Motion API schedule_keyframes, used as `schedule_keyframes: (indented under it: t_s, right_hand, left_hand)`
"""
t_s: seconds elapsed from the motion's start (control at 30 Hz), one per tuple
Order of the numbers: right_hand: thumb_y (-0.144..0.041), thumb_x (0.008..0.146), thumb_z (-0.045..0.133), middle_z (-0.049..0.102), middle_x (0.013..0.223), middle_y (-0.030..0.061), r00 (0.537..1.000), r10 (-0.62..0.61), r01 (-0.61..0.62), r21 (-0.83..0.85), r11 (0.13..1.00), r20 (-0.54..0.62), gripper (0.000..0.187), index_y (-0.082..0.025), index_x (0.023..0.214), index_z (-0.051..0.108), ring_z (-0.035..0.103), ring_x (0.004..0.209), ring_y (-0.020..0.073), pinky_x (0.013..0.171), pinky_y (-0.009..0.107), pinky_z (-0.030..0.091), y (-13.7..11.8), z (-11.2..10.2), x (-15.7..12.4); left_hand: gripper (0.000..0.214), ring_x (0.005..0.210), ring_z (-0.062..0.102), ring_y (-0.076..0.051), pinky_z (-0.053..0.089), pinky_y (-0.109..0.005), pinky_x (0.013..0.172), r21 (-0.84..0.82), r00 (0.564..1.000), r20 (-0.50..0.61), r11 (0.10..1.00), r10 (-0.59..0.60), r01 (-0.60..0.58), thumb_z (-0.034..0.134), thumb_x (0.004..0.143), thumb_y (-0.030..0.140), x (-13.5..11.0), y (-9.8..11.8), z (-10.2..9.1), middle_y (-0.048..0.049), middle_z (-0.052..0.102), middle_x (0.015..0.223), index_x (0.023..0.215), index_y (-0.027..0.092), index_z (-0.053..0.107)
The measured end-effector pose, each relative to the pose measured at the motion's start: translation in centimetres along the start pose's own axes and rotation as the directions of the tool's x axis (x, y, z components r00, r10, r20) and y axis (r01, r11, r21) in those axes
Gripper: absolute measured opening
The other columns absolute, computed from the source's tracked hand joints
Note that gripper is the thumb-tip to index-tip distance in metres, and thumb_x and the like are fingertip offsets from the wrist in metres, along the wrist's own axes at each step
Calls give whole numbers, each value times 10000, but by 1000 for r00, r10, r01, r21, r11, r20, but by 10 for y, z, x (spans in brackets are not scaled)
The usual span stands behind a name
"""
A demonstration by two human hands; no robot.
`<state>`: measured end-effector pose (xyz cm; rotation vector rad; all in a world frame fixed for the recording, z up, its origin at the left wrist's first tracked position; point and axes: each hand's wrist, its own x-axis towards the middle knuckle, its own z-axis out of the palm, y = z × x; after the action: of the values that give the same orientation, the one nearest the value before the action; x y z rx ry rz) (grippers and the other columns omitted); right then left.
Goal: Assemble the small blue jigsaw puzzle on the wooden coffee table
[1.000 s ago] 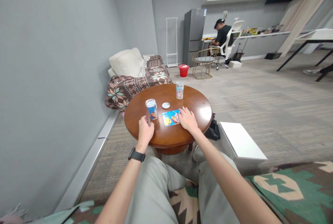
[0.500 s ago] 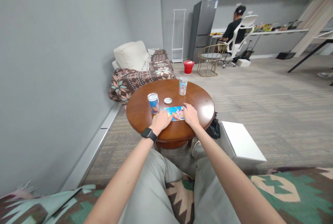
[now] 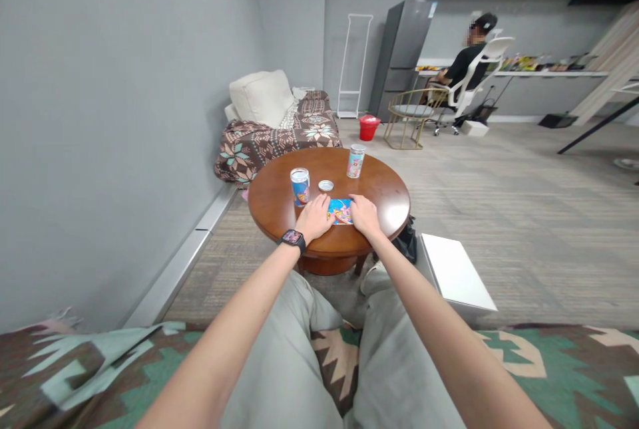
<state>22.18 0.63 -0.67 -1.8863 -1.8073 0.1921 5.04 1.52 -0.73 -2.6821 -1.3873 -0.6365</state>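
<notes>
Card (image 3: 340, 211), one, brightly printed in blue and pink, lying flat on the round wooden worktop (image 3: 389, 197) near its six o'clock edge, the side closest to me. My left grip (image 3: 313, 217) lies palm down on the card's nine o'clock end, fingers stretched out flat and closed round nothing; black watch (image 3: 292, 238) on that wrist. My right grip (image 3: 365, 215) lies palm down on the three o'clock end, likewise flat and unclenched, resting on the card rather than clasping it. A middle strip of the card shows between the two.

Blue can (image 3: 300, 187), one, upright, at eleven o'clock from the card, just beside my left fingertips; whether they touch I cannot tell. Round lid (image 3: 325, 185), one, pale, flat on the worktop at twelve o'clock from the card, near the blue can. Pink can (image 3: 356, 161), one, upright, at one o'clock, farther back and apart from the rest.

White box (image 3: 452, 273), one, on the floor at four o'clock from the worktop. Sofa (image 3: 272, 143) with patterned throw and cream cushion (image 3: 262, 98), at eleven o'clock against the wall. Red bucket (image 3: 369, 128), one, on the floor at twelve o'clock beyond. Another person (image 3: 466, 66), seated in a white chair by the far wall, at one o'clock.
</notes>
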Motion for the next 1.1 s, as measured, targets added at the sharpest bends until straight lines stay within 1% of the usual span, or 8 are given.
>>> schedule_keyframes:
  t_s: [0.1,0.23,0.37,0.57,0.77,0.9,1.0,1.1]
  right_hand:
    - [-217,921,252,524,1364,120,998,-68,69,-96,993,12,479,-140,1327,496,444,1269,230,1092,400,271,-5,0,-5]
    - [-219,935,262,453,1440,89,983,-172,180,-160,971,66,492,-160,1401,409,324,1368,227,1120,451,206,-8,3,-8]
    - [-221,944,254,488,1400,117,969,-230,242,-167,956,92,483,-134,1389,422,404,1301,220,1085,392,263,-8,3,-8]
    - [-224,936,297,551,1280,143,968,-245,252,-225,941,62,470,-123,1366,458,487,1169,247,1037,367,298,-13,-2,-11]
    - [-252,923,339,551,1213,161,967,-248,255,-288,923,62,470,-120,1352,479,484,1117,277,986,383,331,-17,-5,-13]
    - [-251,915,339,533,1260,174,965,-252,263,-282,923,76,479,-108,1348,485,473,1145,280,1004,391,316,-16,-4,-12]
    - [-236,910,329,507,1346,149,956,-277,293,-241,925,97,480,-117,1348,486,447,1214,264,1045,381,284,-15,-2,-10]
    - [-242,912,323,516,1346,133,952,-282,302,-222,927,116,485,-125,1359,470,464,1202,257,1026,375,310,-15,-1,-10]
  left_hand:
    - [496,1348,402,-263,287,-406,1131,-40,999,37,999,-34,35,421,908,321,1,-3,7,-191,478,1406,1332,66,452]
    - [450,1322,438,-249,305,-396,1122,-54,998,38,998,-41,43,385,931,309,2,-6,9,-204,496,1385,1287,57,495]
    - [397,1278,473,-219,336,-365,1098,-53,999,38,998,-22,24,314,954,239,4,-12,9,-175,529,1342,1270,80,493]
    - [359,1195,510,-221,382,-366,1048,-55,999,35,998,-6,8,363,915,166,4,-14,9,-141,555,1262,1241,104,497]
    - [306,1115,514,-231,410,-378,1007,-32,1000,-2,999,21,-21,388,901,176,1,-7,2,-131,546,1172,1165,124,534]
    - [330,1136,500,-233,400,-380,1021,-51,999,-25,998,22,-23,408,886,165,0,-5,-2,-128,529,1198,1195,140,522]
    - [356,1146,510,-231,398,-383,1026,-81,1000,-14,997,8,-10,399,886,159,1,-7,1,-132,538,1216,1225,134,505]
    - [375,1152,522,-229,401,-375,1023,-99,1000,8,995,-10,11,386,894,165,3,-10,5,-139,551,1227,1253,114,482]
